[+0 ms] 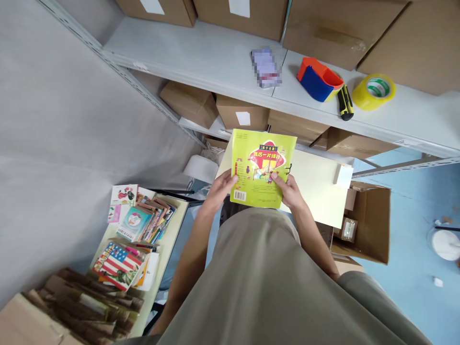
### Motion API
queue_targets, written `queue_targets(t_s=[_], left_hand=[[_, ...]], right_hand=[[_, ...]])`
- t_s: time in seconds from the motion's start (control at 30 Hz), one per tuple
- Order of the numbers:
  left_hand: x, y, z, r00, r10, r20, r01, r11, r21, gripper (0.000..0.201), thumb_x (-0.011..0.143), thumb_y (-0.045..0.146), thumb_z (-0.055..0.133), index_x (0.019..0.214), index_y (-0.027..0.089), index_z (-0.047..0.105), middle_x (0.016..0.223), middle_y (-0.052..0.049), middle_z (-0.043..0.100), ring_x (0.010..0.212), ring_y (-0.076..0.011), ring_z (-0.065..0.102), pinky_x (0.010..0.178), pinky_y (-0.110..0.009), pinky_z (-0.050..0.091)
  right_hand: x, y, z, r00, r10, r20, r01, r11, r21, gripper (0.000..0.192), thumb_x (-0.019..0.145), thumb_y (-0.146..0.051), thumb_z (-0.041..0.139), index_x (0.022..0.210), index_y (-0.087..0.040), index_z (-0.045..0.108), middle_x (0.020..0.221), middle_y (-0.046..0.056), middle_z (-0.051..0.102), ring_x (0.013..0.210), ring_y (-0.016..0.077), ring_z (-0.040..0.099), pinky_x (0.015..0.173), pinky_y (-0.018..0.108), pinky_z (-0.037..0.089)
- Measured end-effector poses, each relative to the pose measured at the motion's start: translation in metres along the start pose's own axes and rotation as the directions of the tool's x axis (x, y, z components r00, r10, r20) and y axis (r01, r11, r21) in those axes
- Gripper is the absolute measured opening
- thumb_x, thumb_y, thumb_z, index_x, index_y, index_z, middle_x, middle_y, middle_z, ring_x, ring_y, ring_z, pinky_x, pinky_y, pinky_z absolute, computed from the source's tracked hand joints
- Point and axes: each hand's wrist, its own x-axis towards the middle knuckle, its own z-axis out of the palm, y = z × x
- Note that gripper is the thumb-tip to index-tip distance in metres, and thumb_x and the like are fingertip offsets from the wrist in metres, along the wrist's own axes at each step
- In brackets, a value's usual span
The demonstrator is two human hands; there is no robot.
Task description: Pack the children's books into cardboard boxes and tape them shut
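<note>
You hold the book [261, 168] in both hands, out in front of your chest and above the pale table [316, 191], below the shelf [215, 62]. Your left hand [221, 189] grips its lower left edge, thumb laid on the cover near the barcode; your right hand [289, 191] grips the lower right edge, thumb pressed on the cover. Both hands are closed on the book, and it touches nothing else.

What could go wrong, as I judge it: your grip sits only along the bottom edge, so the top half stands free. It looks like a thin paperback, and it could flop or bend backward if you loosen one thumb. If one hand lets go, the book could swing down and fall to the floor between the table and the book pile [143, 220] at your left. Reaching up toward the shelf, you could knock the tape roll [373, 91], the knife [345, 103] or the orange and blue tape dispenser [318, 79], all of which lie near its front edge.

As for writing: the cover is yellow-green with a red title in Chinese characters, too small to read surely. A white barcode label sits at the lower left. The tape roll's core carries green print that I cannot read. The boxes [242, 115] bear white labels, also unreadable, and one item on the shelf is blurred out.
</note>
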Motion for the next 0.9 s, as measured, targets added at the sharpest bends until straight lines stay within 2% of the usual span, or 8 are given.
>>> queue_targets(t_s=[0.13, 0.33, 0.43, 0.53, 0.67, 0.77, 0.83, 0.9], left_hand=[[-0.014, 0.012, 0.001, 0.986, -0.152, 0.063, 0.161, 0.972, -0.173, 0.074, 0.078, 0.075, 0.101, 0.121, 0.017, 0.089, 0.115, -0.015, 0.09, 0.118, -0.0405, 0.086, 0.099, -0.049, 0.071], [-0.015, 0.016, 0.017, 0.992, -0.083, -0.09, 0.074, 0.992, -0.101, 0.072, 0.071, 0.083, 0.099, 0.102, 0.018, 0.089, 0.1, -0.009, 0.089, 0.093, -0.0304, 0.085, 0.086, -0.041, 0.069], [-0.017, 0.019, 0.026, 0.981, 0.025, -0.191, -0.013, 0.998, 0.062, 0.065, 0.083, 0.082, 0.091, 0.098, 0.019, 0.089, 0.095, -0.007, 0.088, 0.086, -0.0271, 0.081, 0.08, -0.036, 0.065], [-0.024, 0.025, 0.046, 0.951, 0.179, -0.25, -0.067, 0.914, 0.401, 0.049, 0.101, 0.066, 0.078, 0.103, 0.019, 0.091, 0.086, -0.005, 0.085, 0.077, -0.0238, 0.078, 0.073, -0.031, 0.059], [-0.037, 0.03, 0.082, 0.946, 0.313, -0.087, -0.18, 0.726, 0.663, 0.03, 0.107, 0.042, 0.072, 0.123, 0.025, 0.091, 0.113, -0.01, 0.091, 0.098, -0.0288, 0.085, 0.089, -0.036, 0.065], [-0.036, 0.025, 0.087, 0.961, 0.263, 0.083, -0.264, 0.791, 0.553, 0.038, 0.106, 0.049, 0.075, 0.134, 0.027, 0.088, 0.141, -0.011, 0.086, 0.125, -0.0323, 0.084, 0.101, -0.041, 0.07], [-0.028, 0.018, 0.074, 0.975, 0.212, 0.059, -0.217, 0.878, 0.428, 0.048, 0.106, 0.058, 0.075, 0.14, 0.025, 0.085, 0.147, -0.012, 0.083, 0.13, -0.032, 0.083, 0.102, -0.042, 0.072], [-0.018, 0.011, 0.053, 0.977, 0.188, -0.105, -0.138, 0.921, 0.363, 0.06, 0.101, 0.067, 0.08, 0.141, 0.022, 0.083, 0.149, -0.015, 0.082, 0.131, -0.0334, 0.082, 0.103, -0.044, 0.072]], right_hand=[[0.001, -0.009, -0.001, 0.998, 0.021, 0.057, -0.022, 1.0, 0.018, 0.069, 0.074, -0.081, 0.1, 0.114, -0.027, 0.086, 0.113, 0.009, 0.091, 0.126, 0.0412, 0.084, 0.101, 0.053, 0.074], [0.016, 0.008, -0.01, 0.998, -0.022, -0.052, 0.017, 0.996, -0.088, 0.07, 0.084, -0.083, 0.092, 0.122, -0.024, 0.082, 0.13, 0.014, 0.089, 0.136, 0.0421, 0.08, 0.111, 0.057, 0.07], [0.02, 0.018, -0.008, 0.954, -0.215, -0.21, 0.16, 0.954, -0.252, 0.083, 0.089, -0.085, 0.085, 0.146, -0.026, 0.075, 0.163, 0.018, 0.073, 0.157, 0.0415, 0.065, 0.126, 0.062, 0.061], [0.013, 0.023, 0.008, 0.963, -0.244, -0.114, 0.203, 0.936, -0.286, 0.098, 0.088, -0.086, 0.086, 0.166, -0.031, 0.064, 0.178, 0.016, 0.059, 0.163, 0.0407, 0.059, 0.126, 0.061, 0.06], [0.002, 0.02, 0.029, 0.977, -0.213, 0.033, 0.214, 0.94, -0.267, 0.076, 0.094, -0.08, 0.085, 0.15, -0.029, 0.075, 0.15, 0.012, 0.079, 0.137, 0.0358, 0.076, 0.108, 0.049, 0.069], [0.005, 0.017, 0.024, 0.965, -0.253, -0.067, 0.223, 0.929, -0.295, 0.058, 0.1, -0.08, 0.076, 0.12, -0.025, 0.083, 0.118, 0.008, 0.087, 0.113, 0.0303, 0.08, 0.102, 0.045, 0.068], [0.008, 0.014, 0.015, 0.967, -0.238, -0.095, 0.211, 0.949, -0.236, 0.055, 0.098, -0.08, 0.078, 0.112, -0.026, 0.082, 0.116, 0.006, 0.088, 0.112, 0.0297, 0.08, 0.104, 0.046, 0.067], [0.009, 0.011, 0.007, 0.983, -0.17, -0.075, 0.16, 0.98, -0.121, 0.054, 0.094, -0.078, 0.084, 0.113, -0.028, 0.082, 0.121, 0.006, 0.088, 0.117, 0.031, 0.081, 0.104, 0.047, 0.068]])
